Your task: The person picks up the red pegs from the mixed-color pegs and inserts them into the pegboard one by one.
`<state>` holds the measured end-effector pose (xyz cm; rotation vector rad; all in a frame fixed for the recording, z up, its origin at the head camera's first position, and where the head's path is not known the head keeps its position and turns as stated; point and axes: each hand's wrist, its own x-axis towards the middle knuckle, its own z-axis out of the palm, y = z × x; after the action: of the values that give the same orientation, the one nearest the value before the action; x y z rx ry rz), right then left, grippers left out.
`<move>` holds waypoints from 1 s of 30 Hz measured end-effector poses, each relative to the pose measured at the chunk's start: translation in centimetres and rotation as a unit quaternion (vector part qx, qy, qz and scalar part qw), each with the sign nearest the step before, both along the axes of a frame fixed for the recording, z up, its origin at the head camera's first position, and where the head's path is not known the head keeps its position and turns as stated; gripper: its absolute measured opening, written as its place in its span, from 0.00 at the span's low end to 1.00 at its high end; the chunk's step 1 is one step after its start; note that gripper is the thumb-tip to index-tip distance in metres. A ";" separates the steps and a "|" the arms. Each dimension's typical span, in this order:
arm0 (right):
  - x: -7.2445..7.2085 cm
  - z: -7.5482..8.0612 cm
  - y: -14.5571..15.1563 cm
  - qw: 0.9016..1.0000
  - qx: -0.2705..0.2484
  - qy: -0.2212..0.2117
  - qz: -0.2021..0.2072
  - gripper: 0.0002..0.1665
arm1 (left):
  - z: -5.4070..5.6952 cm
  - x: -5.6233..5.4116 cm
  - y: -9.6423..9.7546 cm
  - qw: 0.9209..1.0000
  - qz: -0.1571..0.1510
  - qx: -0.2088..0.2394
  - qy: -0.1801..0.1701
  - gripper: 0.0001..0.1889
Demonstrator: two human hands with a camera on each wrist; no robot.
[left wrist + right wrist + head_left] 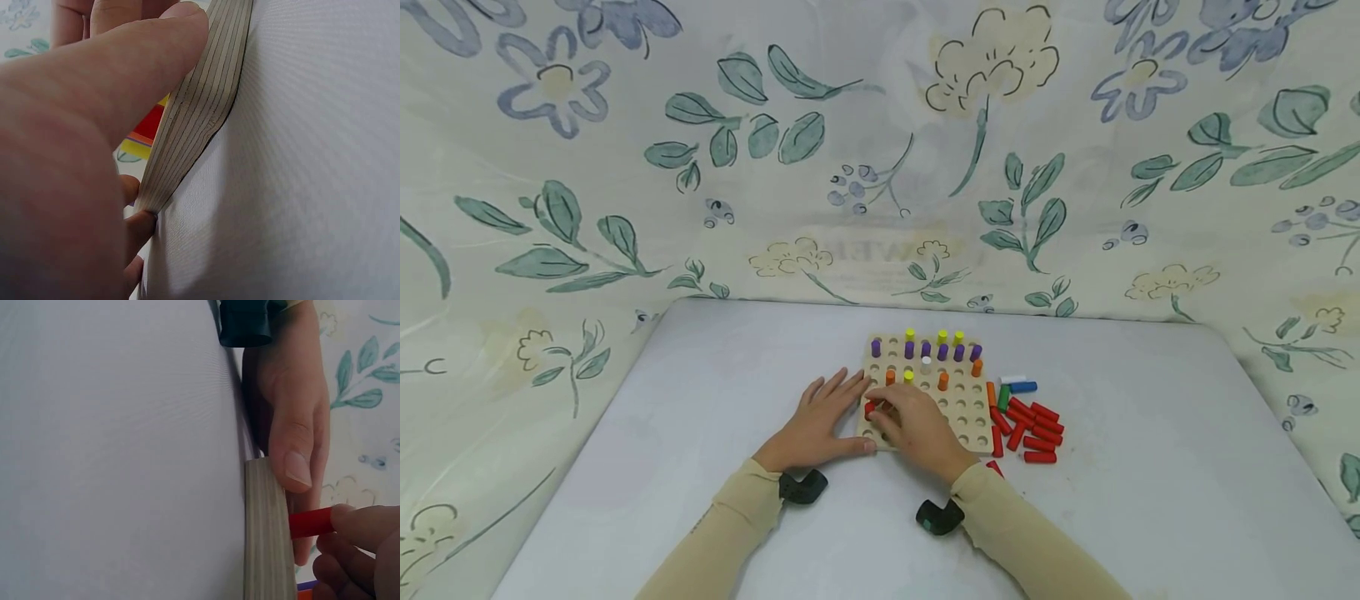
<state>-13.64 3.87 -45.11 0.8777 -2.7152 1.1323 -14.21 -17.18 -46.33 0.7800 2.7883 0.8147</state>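
Observation:
A wooden pegboard (970, 412) lies on the white table, with rows of round holes. My right hand (917, 427) pinches a red peg (310, 523) between thumb and fingertips; the peg stands upright against the board's top, near its front left corner. Whether its lower end sits inside a hole cannot be told. At the board's left side, my left hand (820, 423) rests with fingers spread. Its thumb (178, 37) touches the board's layered edge (206, 81) at the front corner. Purple, yellow, orange and white pegs stand in the board's farther rows, including a purple peg (876, 348).
Right of the board lie several loose red pegs (1040, 457), with a blue peg (1023, 387), a green peg (1003, 397), a white peg (1012, 379) and an orange peg (991, 393). Behind the table (1150, 467) hangs a flowered cloth (880, 275).

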 end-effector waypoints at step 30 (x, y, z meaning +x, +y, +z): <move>1.9 3.2 4.4 0.997 -0.018 0.032 -0.061 0.19 | -0.2 -0.1 0.1 1.000 0.007 -0.006 -0.008 0.52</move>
<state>-11.75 8.28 -41.88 0.7185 -2.6482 1.1044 -14.34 -17.08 -46.50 0.7513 2.7851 0.8022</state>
